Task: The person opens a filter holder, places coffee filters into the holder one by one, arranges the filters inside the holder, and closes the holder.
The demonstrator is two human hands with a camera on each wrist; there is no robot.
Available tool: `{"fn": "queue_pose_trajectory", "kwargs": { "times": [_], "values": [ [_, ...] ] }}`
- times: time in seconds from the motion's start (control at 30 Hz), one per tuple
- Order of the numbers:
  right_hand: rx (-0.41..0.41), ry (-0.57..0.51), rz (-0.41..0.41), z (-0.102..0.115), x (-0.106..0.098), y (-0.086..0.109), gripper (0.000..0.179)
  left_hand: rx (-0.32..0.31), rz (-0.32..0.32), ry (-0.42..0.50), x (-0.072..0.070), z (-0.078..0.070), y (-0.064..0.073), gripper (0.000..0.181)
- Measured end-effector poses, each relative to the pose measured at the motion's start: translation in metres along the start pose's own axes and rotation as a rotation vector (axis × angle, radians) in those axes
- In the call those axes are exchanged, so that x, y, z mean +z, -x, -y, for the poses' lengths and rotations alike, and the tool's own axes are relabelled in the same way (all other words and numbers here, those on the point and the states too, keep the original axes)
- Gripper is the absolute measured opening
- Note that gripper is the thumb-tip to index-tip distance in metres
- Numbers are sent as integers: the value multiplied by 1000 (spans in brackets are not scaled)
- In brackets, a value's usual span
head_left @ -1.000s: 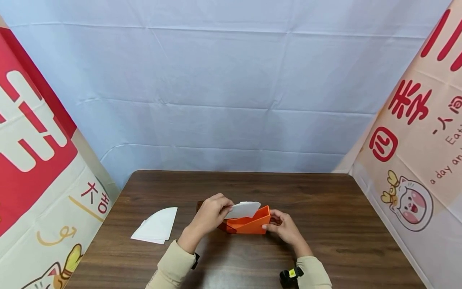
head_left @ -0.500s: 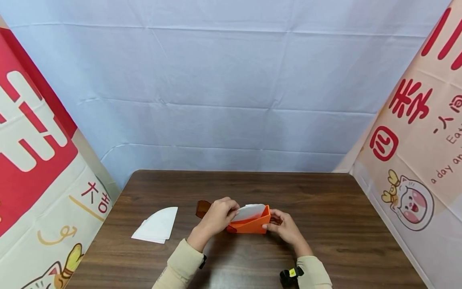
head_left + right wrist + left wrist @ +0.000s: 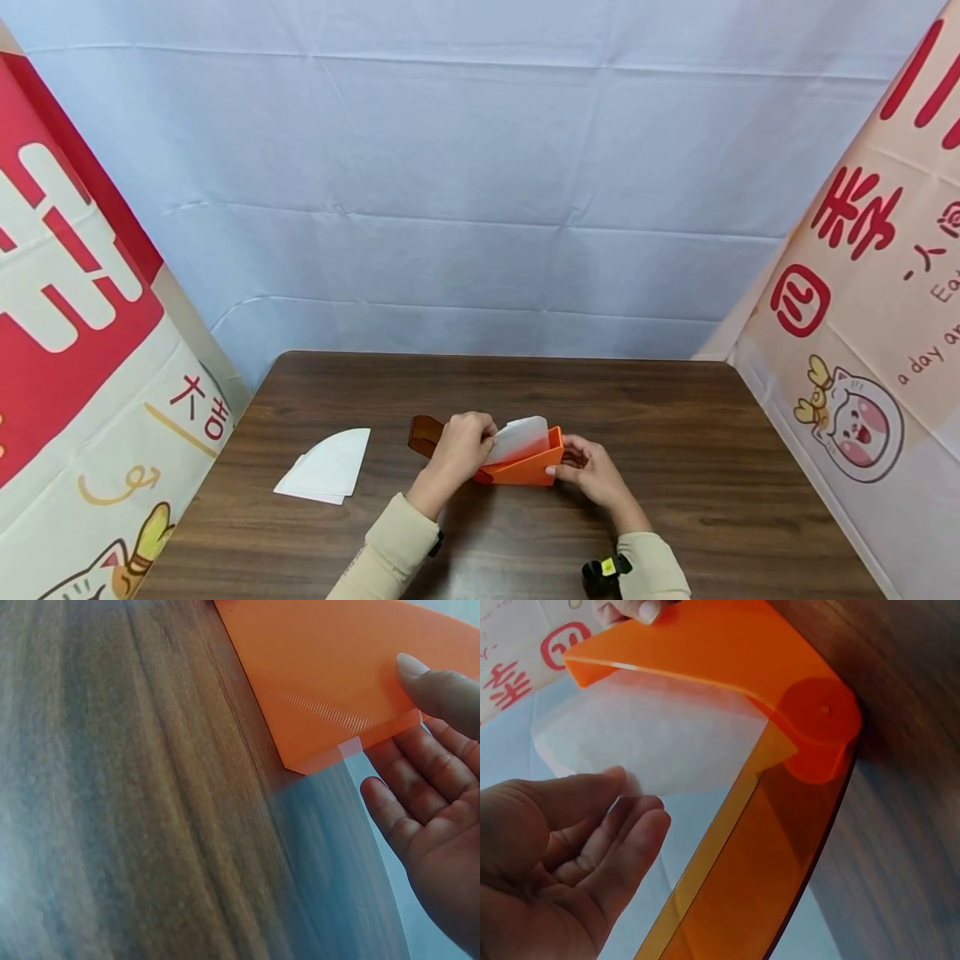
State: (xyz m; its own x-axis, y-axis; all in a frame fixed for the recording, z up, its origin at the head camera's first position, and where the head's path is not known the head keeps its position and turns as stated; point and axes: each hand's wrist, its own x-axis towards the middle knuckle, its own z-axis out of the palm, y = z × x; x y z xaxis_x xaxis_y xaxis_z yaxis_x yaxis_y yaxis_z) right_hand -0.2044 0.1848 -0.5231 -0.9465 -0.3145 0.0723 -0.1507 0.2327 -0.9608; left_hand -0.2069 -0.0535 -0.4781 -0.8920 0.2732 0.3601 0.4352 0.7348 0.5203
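An orange filter paper holder (image 3: 521,472) with a wedge-shaped body stands on the table. Its see-through brown lid (image 3: 742,847) is hinged at the left end and swung wide. A white coffee filter paper (image 3: 652,735) stands partly inside the holder, its upper part above the rim. My left hand (image 3: 462,450) pinches the paper's edge between thumb and fingers, as the left wrist view shows. At the holder's right end my right hand (image 3: 595,475) grips the wall, thumb (image 3: 424,679) on the near face and fingers round the end.
Fan-shaped white filter papers (image 3: 326,468) lie stacked loosely on the table's left side. The dark wooden table (image 3: 675,425) runs back to a pale blue cloth (image 3: 480,208). Printed cloths (image 3: 847,333) hang at both sides.
My left hand has moved right and a little down, bringing the paper deeper into the holder; the paper now tilts up at its right end. My right hand stays in place.
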Motion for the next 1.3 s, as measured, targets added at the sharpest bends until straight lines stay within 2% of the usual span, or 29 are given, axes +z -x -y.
{"fn": "queue_pose_trajectory", "kwargs": {
  "times": [0.1,0.33,0.6,0.83,1.3],
  "values": [
    [-9,-8,0,-7,0,-2,35,-32,-2,-17,4,0,0,9],
    [-1,11,-10,-31,-2,-7,39,-56,-15,-103,13,0,0,8],
    [2,-7,2,-24,-2,-5,37,-82,-1,-142,21,-2,-2,6],
    [7,-12,9,0,0,0,34,-100,43,-129,27,-2,-3,6],
    [-12,23,7,3,0,1,35,-106,79,-126,33,1,-5,5]
  ]
}}
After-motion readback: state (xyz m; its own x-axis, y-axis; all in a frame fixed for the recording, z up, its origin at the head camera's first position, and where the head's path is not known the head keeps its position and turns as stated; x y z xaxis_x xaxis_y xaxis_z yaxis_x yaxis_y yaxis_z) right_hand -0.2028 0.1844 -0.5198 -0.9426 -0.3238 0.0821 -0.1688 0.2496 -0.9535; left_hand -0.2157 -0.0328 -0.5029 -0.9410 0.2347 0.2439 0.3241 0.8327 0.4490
